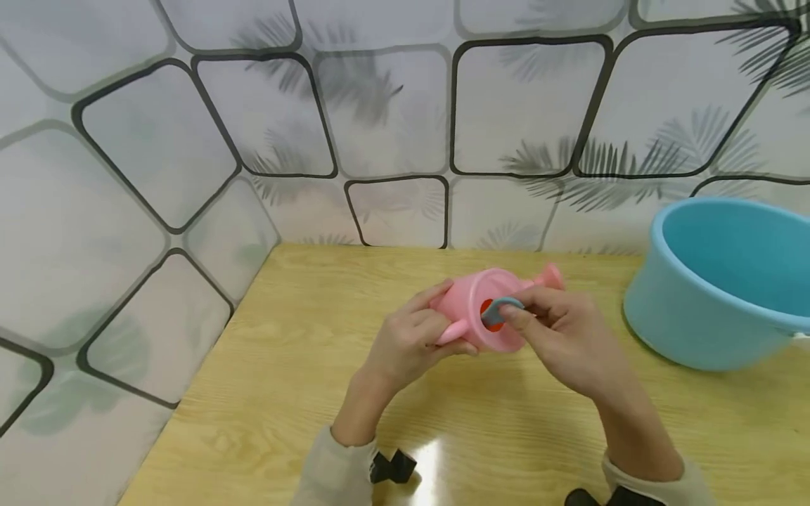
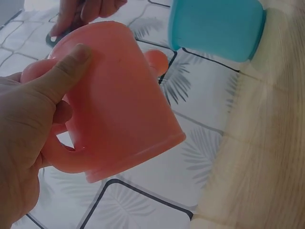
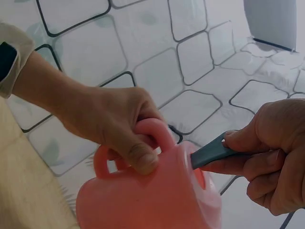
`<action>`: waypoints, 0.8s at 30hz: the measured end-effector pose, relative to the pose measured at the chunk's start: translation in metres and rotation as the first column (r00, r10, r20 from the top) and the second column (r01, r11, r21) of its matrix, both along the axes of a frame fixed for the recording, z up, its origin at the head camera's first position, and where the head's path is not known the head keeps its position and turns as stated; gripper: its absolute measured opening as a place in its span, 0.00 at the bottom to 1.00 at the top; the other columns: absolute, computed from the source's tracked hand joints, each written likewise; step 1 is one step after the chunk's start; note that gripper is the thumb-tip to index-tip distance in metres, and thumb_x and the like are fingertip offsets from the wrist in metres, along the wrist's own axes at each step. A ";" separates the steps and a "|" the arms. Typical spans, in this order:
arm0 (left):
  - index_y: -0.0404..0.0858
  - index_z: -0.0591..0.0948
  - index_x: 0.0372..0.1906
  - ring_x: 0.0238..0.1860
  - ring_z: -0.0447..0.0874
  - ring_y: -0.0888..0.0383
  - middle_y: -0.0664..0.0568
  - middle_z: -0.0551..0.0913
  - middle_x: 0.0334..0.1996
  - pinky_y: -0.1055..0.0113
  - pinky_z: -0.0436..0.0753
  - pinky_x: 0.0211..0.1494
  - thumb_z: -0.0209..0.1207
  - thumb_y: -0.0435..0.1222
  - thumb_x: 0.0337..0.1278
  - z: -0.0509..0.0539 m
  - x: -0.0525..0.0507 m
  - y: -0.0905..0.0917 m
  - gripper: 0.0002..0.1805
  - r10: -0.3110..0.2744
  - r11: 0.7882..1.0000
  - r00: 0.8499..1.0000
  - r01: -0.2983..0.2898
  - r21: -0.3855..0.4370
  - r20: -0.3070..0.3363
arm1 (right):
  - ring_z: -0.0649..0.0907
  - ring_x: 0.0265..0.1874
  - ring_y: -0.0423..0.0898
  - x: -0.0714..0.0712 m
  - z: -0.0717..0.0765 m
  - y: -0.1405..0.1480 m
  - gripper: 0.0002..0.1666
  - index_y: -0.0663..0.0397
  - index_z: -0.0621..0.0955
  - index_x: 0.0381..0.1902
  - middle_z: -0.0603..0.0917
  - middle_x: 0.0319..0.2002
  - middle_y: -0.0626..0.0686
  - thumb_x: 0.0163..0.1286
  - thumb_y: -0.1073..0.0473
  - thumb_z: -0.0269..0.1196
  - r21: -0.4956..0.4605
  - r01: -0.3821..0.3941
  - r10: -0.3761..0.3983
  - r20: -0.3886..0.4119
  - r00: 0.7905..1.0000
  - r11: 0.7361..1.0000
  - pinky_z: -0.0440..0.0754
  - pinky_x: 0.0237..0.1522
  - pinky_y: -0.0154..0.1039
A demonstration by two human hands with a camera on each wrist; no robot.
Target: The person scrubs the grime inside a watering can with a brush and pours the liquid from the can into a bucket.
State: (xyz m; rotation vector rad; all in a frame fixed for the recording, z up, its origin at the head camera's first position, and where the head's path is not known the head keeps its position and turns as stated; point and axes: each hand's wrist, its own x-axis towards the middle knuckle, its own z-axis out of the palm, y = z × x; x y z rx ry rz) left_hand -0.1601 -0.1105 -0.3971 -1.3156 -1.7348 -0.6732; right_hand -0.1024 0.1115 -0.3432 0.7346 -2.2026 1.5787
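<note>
A pink toy watering can (image 1: pixel 457 299) is held above the table, tilted so its top opening faces the right hand. My left hand (image 1: pixel 405 337) grips it by the handle, the thumb lying along its side in the left wrist view (image 2: pixel 52 90). Between thumb and fingers, my right hand (image 1: pixel 569 337) pinches a small flat blue-grey piece (image 3: pixel 214 151). One end of that piece reaches into the can's opening, where something orange-red (image 1: pixel 492 325) shows. What the piece belongs to is hidden.
A large light-blue tub (image 1: pixel 690 316) stands on the wooden table (image 1: pixel 304 365) to the right. Patterned wall covering (image 1: pixel 392 112) rises behind the table and along its left side.
</note>
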 end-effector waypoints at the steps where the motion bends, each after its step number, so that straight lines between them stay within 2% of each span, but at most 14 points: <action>1: 0.38 0.75 0.17 0.17 0.72 0.65 0.56 0.72 0.12 0.58 0.78 0.64 0.76 0.45 0.37 0.000 0.000 0.000 0.21 0.000 1.000 1.000 0.000 0.001 -0.003 | 0.70 0.16 0.40 0.000 0.000 -0.001 0.09 0.60 0.87 0.39 0.88 0.30 0.48 0.64 0.74 0.65 0.010 -0.008 0.008 -0.013 1.000 1.000 0.69 0.18 0.32; 4: 0.38 0.77 0.18 0.19 0.76 0.64 0.56 0.75 0.13 0.57 0.78 0.64 0.76 0.45 0.38 0.000 0.000 -0.002 0.20 -0.004 1.000 1.000 0.004 0.008 -0.005 | 0.63 0.13 0.40 0.003 0.003 0.001 0.10 0.58 0.87 0.37 0.80 0.19 0.46 0.63 0.75 0.65 -0.003 0.025 -0.025 -0.073 0.997 1.000 0.62 0.14 0.33; 5: 0.37 0.78 0.19 0.19 0.76 0.64 0.56 0.75 0.13 0.57 0.78 0.64 0.75 0.45 0.39 0.001 0.000 -0.002 0.19 -0.005 1.000 1.000 0.005 0.010 -0.005 | 0.60 0.13 0.40 0.004 0.003 0.002 0.10 0.58 0.87 0.37 0.78 0.18 0.46 0.63 0.75 0.65 -0.003 0.026 -0.026 -0.083 0.996 1.000 0.59 0.14 0.35; 8: 0.38 0.77 0.18 0.18 0.74 0.65 0.56 0.74 0.12 0.57 0.78 0.64 0.75 0.45 0.38 0.001 -0.001 -0.003 0.20 -0.013 1.000 1.000 0.013 0.014 -0.003 | 0.61 0.13 0.38 0.002 0.002 -0.001 0.11 0.56 0.88 0.37 0.73 0.17 0.45 0.62 0.75 0.66 0.041 0.021 -0.018 -0.083 0.996 0.999 0.61 0.14 0.34; 10: 0.38 0.77 0.18 0.18 0.73 0.65 0.56 0.73 0.12 0.57 0.78 0.64 0.74 0.46 0.41 0.002 -0.002 -0.003 0.20 -0.010 1.000 1.000 0.010 0.011 -0.015 | 0.69 0.17 0.38 -0.001 0.001 -0.003 0.11 0.58 0.88 0.39 0.81 0.23 0.48 0.63 0.75 0.65 0.052 -0.037 0.040 -0.058 0.998 0.998 0.70 0.18 0.32; 11: 0.38 0.77 0.18 0.18 0.74 0.65 0.56 0.73 0.12 0.57 0.78 0.64 0.74 0.46 0.41 0.002 -0.002 -0.003 0.20 -0.009 1.000 1.000 0.010 0.010 -0.019 | 0.69 0.17 0.37 -0.001 0.001 -0.003 0.11 0.58 0.87 0.39 0.83 0.26 0.49 0.63 0.75 0.65 0.054 -0.039 0.042 -0.061 0.997 0.998 0.70 0.19 0.32; 14: 0.37 0.78 0.18 0.20 0.77 0.64 0.56 0.75 0.13 0.57 0.78 0.64 0.71 0.47 0.47 0.002 -0.002 -0.003 0.20 -0.011 1.000 1.000 0.011 0.017 -0.024 | 0.66 0.15 0.36 0.000 0.005 0.000 0.12 0.57 0.87 0.39 0.84 0.26 0.48 0.64 0.75 0.64 0.036 -0.030 0.032 -0.083 0.996 0.999 0.67 0.17 0.30; 15: 0.37 0.78 0.19 0.21 0.78 0.64 0.55 0.75 0.13 0.57 0.78 0.64 0.70 0.48 0.48 0.003 -0.002 -0.003 0.20 -0.005 1.000 1.000 0.006 0.015 -0.025 | 0.68 0.16 0.37 0.001 0.006 0.001 0.12 0.58 0.87 0.40 0.86 0.29 0.49 0.64 0.76 0.63 0.023 -0.045 0.047 -0.081 0.996 0.999 0.69 0.19 0.30; 17: 0.37 0.79 0.19 0.22 0.79 0.63 0.55 0.76 0.13 0.58 0.78 0.65 0.70 0.48 0.49 0.004 -0.002 -0.004 0.19 -0.005 1.000 1.000 0.006 0.015 -0.013 | 0.61 0.14 0.36 0.001 0.005 0.002 0.14 0.55 0.87 0.39 0.82 0.24 0.47 0.63 0.77 0.64 0.043 -0.032 0.036 -0.094 0.995 0.999 0.63 0.16 0.32; 18: 0.37 0.78 0.19 0.21 0.79 0.63 0.55 0.76 0.13 0.58 0.78 0.65 0.69 0.48 0.50 0.004 -0.002 -0.005 0.20 -0.004 1.000 1.000 0.004 0.014 -0.009 | 0.62 0.15 0.36 0.001 0.004 0.001 0.14 0.55 0.87 0.39 0.80 0.22 0.45 0.62 0.76 0.65 0.050 -0.038 0.042 -0.090 0.995 0.998 0.64 0.16 0.31; 19: 0.37 0.78 0.19 0.21 0.78 0.64 0.55 0.76 0.13 0.58 0.77 0.65 0.69 0.48 0.49 0.003 -0.001 -0.005 0.20 -0.002 1.000 1.000 0.002 0.011 -0.007 | 0.63 0.15 0.37 0.000 0.003 0.000 0.14 0.55 0.87 0.39 0.78 0.21 0.44 0.62 0.77 0.65 0.056 -0.046 0.051 -0.090 0.995 0.997 0.65 0.16 0.32; 21: 0.38 0.77 0.18 0.20 0.78 0.64 0.56 0.75 0.13 0.58 0.78 0.65 0.70 0.48 0.48 0.003 0.000 -0.005 0.20 0.007 1.000 1.000 -0.007 0.004 -0.017 | 0.68 0.18 0.39 0.001 0.001 -0.002 0.14 0.56 0.87 0.40 0.80 0.24 0.46 0.62 0.77 0.65 0.054 -0.065 0.069 -0.081 0.994 0.996 0.68 0.19 0.34; 24: 0.38 0.77 0.18 0.19 0.75 0.65 0.56 0.74 0.12 0.58 0.78 0.64 0.73 0.47 0.42 0.003 0.000 -0.005 0.20 0.006 1.000 1.000 -0.006 0.009 -0.030 | 0.63 0.16 0.37 0.004 0.001 0.000 0.14 0.55 0.87 0.40 0.84 0.27 0.48 0.62 0.77 0.64 0.040 -0.049 0.053 -0.110 0.992 0.998 0.65 0.17 0.33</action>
